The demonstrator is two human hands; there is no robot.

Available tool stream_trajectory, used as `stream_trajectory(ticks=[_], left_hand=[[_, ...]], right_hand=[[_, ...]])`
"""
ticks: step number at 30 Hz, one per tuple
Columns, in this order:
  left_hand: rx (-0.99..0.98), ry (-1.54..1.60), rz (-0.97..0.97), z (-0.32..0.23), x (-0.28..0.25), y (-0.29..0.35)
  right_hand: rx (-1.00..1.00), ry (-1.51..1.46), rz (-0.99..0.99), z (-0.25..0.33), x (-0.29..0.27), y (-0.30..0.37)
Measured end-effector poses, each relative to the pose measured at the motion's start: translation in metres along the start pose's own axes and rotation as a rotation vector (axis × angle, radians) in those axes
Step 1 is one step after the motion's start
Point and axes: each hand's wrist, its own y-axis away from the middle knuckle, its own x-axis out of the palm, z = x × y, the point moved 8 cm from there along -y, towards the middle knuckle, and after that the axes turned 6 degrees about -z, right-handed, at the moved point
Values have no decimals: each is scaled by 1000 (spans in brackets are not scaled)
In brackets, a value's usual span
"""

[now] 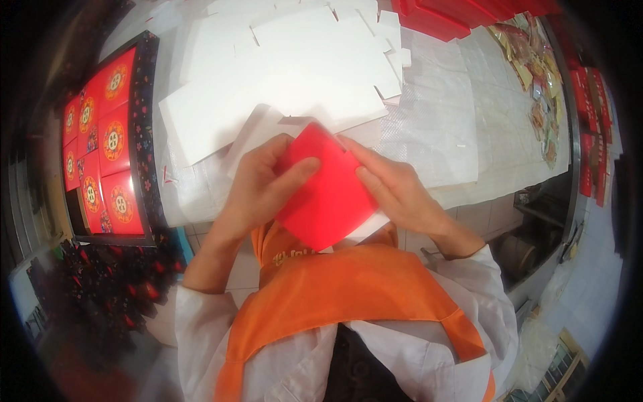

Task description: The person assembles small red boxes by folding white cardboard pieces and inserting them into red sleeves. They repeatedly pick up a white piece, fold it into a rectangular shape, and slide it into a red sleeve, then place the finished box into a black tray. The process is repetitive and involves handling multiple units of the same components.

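Between my two hands, in front of my orange apron, is a red card box piece (328,197) with white showing along its lower right edge. My left hand (258,184) grips its left side, the thumb lying on the red face and the fingers mostly hidden behind. At the upper right edge my right hand (398,191) pinches the card, thumb near the edge and fingers along it. Just beyond lie white flat cardboard blanks (288,80) with slots and tabs, overlapping on the table. Part of a white flap shows behind the card.
A white sheet (439,130) covers the table. To the left, a dark flowered tray (144,127) holds several red boxes (114,141) with round emblems. Red boxes (432,17) stand at the far edge. Small wrapped packets (542,87) are heaped at the far right.
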Motion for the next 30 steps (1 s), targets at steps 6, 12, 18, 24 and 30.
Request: stream_trajectory(ticks=[6, 12, 18, 24, 30], left_hand=[[26, -32, 19, -3, 1, 1], [83, -34, 14, -10, -6, -4], [148, -154, 64, -15, -15, -11], [462, -404, 177, -54, 17, -6], [1117, -637, -675, -74, -17, 46]], right_hand=[[5, -197, 74, -11, 11, 3], [21, -380, 108, -9, 5, 6], [-71, 33, 123, 5, 3, 13], [3, -400, 41, 7, 0, -6], [-52, -335, -372, -13, -14, -11]])
